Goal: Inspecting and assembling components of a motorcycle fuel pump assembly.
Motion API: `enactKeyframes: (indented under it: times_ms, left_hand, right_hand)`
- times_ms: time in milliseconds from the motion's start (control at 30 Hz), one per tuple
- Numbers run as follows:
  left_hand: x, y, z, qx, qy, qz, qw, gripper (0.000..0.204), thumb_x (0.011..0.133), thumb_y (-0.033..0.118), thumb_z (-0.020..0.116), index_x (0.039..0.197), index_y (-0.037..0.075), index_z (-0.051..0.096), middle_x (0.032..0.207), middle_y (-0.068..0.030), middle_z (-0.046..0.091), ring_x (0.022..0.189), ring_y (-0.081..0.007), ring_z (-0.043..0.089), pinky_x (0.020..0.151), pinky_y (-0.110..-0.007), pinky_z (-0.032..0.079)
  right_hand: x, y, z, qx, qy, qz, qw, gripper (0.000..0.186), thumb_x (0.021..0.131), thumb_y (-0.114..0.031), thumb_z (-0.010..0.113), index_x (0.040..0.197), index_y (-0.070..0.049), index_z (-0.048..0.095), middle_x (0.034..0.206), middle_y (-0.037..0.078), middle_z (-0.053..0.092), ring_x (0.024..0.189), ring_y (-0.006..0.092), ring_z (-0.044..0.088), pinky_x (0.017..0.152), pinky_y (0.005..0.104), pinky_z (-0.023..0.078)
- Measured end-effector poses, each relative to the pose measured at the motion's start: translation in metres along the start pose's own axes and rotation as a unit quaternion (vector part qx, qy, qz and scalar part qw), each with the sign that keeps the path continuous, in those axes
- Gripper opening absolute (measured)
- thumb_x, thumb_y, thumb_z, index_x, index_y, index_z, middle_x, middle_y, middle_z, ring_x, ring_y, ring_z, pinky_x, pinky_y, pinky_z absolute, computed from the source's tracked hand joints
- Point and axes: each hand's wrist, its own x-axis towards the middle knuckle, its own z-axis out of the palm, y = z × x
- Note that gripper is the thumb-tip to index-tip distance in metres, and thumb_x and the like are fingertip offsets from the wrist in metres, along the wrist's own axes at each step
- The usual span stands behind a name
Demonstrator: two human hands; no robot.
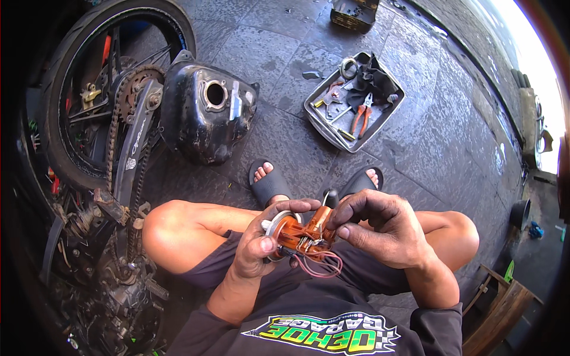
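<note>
An orange plastic pump assembly (306,237) with a pale round flange, loose reddish wires and a black float (331,197) is held over my lap. My left hand (258,243) grips it by the flange, thumb at the lower side and index finger along the top. My right hand (383,228) has curled fingers on the assembly's right side, near small metal contacts and wire ends; whether they pinch a small piece there is hard to tell. The float sits just beyond my right fingertips.
A motorcycle's rear wheel (59,71), chain and engine (119,285) fill the left side. A black fuel tank (211,127) rests beside them. Ahead are a grey tray (332,142) holding pliers and tools, and a dark container (350,15). A wooden piece (499,320) stands at lower right.
</note>
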Motion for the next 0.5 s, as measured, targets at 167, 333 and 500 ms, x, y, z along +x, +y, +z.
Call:
enactKeyframes:
  times_ms: [167,333,500]
  left_hand:
    - [0.002,-0.003,-0.002,-0.036,-0.045,0.018,0.998,0.081,0.077,0.034,0.075,0.138,-0.01,0.045,0.145,-0.033,0.039,0.134,-0.0459,0.049,0.109,-0.053,0.048]
    - [0.002,-0.007,-0.01,-0.025,-0.084,0.029,0.996,0.085,0.077,0.036,0.076,0.141,-0.009,0.044,0.149,-0.036,0.035,0.132,-0.0429,0.053,0.104,-0.052,0.052]
    - [0.003,-0.013,-0.008,-0.141,-0.133,0.014,0.981,0.087,0.076,0.036,0.076,0.143,-0.009,0.042,0.151,-0.0361,0.032,0.134,-0.0475,0.049,0.107,-0.054,0.05]
  right_hand:
    - [-0.002,-0.016,0.0,-0.03,-0.006,-0.043,0.999,0.013,0.09,0.001,0.069,0.103,0.002,0.068,0.09,0.01,0.072,0.085,0.0158,0.07,0.075,0.0313,0.056]
    - [-0.004,-0.021,-0.004,-0.114,-0.035,-0.093,0.989,0.017,0.086,-0.001,0.071,0.102,0.001,0.069,0.087,0.014,0.07,0.081,0.025,0.071,0.07,0.0348,0.055]
    - [-0.009,-0.027,-0.002,-0.15,-0.048,-0.076,0.985,0.018,0.084,-0.002,0.073,0.102,-0.004,0.074,0.088,0.008,0.07,0.083,0.0231,0.066,0.075,0.0357,0.049]
